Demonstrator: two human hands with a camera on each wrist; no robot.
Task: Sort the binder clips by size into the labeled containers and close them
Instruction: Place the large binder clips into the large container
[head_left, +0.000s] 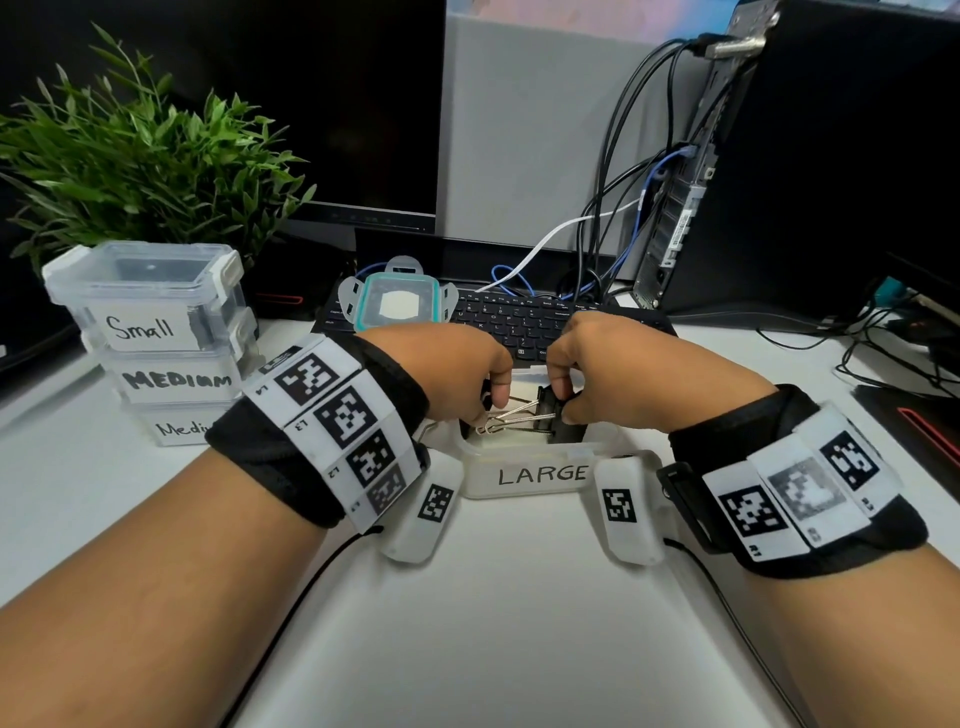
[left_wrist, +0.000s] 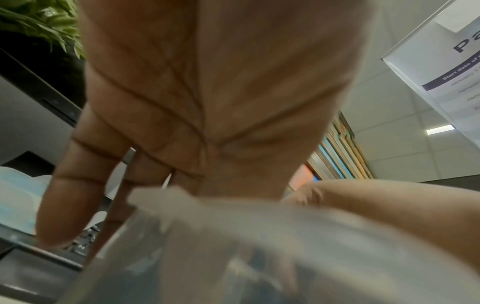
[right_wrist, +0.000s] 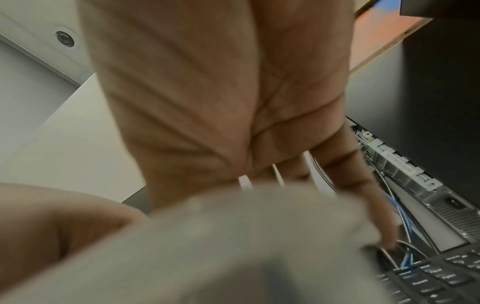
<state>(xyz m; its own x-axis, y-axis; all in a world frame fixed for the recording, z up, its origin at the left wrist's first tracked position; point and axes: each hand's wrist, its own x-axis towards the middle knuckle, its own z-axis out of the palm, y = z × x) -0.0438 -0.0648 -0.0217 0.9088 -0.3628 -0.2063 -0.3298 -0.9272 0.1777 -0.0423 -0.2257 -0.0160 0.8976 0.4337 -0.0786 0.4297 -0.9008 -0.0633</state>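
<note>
Black steel binder clips (head_left: 540, 415) with silver wire handles sit in the open LARGE container (head_left: 530, 473), piled above its rim. Both hands are down on them. Left hand (head_left: 447, 371): fingers curled down into the tub, fingertips on the wire handles at the left of the pile; looks like a pinch on the clips, though the exact contact is hidden. Right hand (head_left: 618, 374): thumb and fingers curled round a clip body on the right side of the pile. Both wrist views show only palm and the blurred translucent tub wall (left_wrist: 259, 246), so no grip detail there.

LARGE container is translucent white, handwritten label facing the person, on the white desk (head_left: 493, 623) directly in front of the keyboard (head_left: 519, 317). Its teal-rimmed lid (head_left: 400, 304) lies flaps-out on the keyboard's left end, well apart from the tub.

Left of that, a stack of three clear lidded containers (head_left: 156, 338): top one labelled Small, two below labelled MEDIUM and Medium. All three have lids on; dark contents are visible through the top one, type not resolvable.

Behind the stack is a green plant (head_left: 130, 150); a monitor (head_left: 311, 104) and a PC tower (head_left: 831, 156) with cables stand at the back.
</note>
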